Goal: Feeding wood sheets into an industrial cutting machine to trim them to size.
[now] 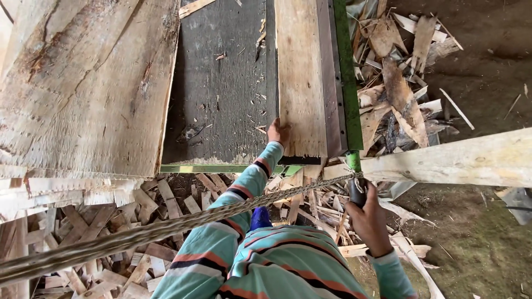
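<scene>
My left hand [277, 133] rests on the near end of a pale wooden plank [299, 77] that lies on a dark machine table [221, 94], its fingers pressed against the plank's edge. My right hand [368, 216] is closed around a dark lever handle [357, 191] with a green shaft [353, 161], just below the table's green side rail [346, 72]. A thick twisted rope [166, 227] runs diagonally from lower left toward the handle, crossing over my striped sleeve.
A wide rough slab [83, 83] covers the left of the table. A long pale beam [454, 160] juts in from the right. Wood offcuts and bark [399, 83] pile beside the rail and under the table [138, 221]. Bare dirt floor [487, 66] lies at right.
</scene>
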